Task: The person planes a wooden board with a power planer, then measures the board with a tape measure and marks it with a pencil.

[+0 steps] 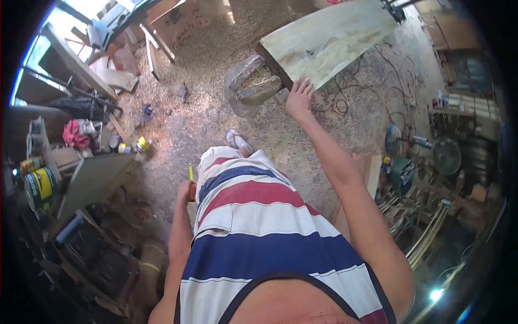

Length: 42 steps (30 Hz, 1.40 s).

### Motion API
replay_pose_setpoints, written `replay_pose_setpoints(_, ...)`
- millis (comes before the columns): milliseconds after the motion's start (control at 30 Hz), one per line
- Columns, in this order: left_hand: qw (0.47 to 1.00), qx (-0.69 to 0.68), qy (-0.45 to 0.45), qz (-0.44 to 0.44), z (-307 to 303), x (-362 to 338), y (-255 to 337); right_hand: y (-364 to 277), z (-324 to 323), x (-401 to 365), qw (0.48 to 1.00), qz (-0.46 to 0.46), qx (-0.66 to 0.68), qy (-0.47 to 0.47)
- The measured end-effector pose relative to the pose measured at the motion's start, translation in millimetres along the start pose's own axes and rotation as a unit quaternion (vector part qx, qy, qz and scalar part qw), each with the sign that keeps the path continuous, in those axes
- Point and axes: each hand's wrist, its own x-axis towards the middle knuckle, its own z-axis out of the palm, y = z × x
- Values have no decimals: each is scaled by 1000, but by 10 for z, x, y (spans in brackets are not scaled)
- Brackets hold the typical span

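Observation:
My right hand (pixel 300 100) reaches forward and rests on the near corner of a thick wooden slab (pixel 329 40), its fingers lying over the pale top face. The slab's dark edge faces me, and wooden blocks (pixel 259 86) stand beneath its near end. Down by my left thigh, my left hand (pixel 186 190) is closed around a tape measure (pixel 192 192). A short length of yellow blade sticks up from its orange case. Most of the left hand's fingers are hidden behind the hand and the shorts.
Sawdust and shavings cover the floor (pixel 210 59). Cables (pixel 340 102) lie right of the slab. A fan (pixel 393 139) and a bin (pixel 402 173) stand at the right. A leaning board (pixel 94 181), a yellow-labelled can (pixel 40 186) and scrap wood crowd the left.

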Motion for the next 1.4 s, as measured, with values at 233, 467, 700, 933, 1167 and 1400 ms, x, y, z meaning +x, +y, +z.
replay_pose_setpoints(233, 964, 236, -26, 118, -519, 750, -84, -612, 380, -1748, 953, -22, 301, -23)
replay_pose_setpoints(467, 650, 640, -120, 392, -970, 173, 417, -1418, 2515, -5311, 816, 135, 492, -270)
replay_pose_setpoints(700, 518, 748, -189, 370, -1335, 490, 1020, -2456, 2481, -7780, 870, -3, 230, -437)
replay_pose_setpoints(933, 416, 747, -179, 486, -1633, 960, 2066, -4158, 2735, -7423, 866, 174, 380, -275)
replay_pose_setpoints(1167, 381, 710, -164, 569, -2165, 1385, 2334, -4691, 1919, -6144, 832, 175, 514, -117)
replay_pose_setpoints(1400, 336, 802, -228, 437, -2419, 1003, 1892, -4933, 1631, -6415, 778, 235, 541, -215)
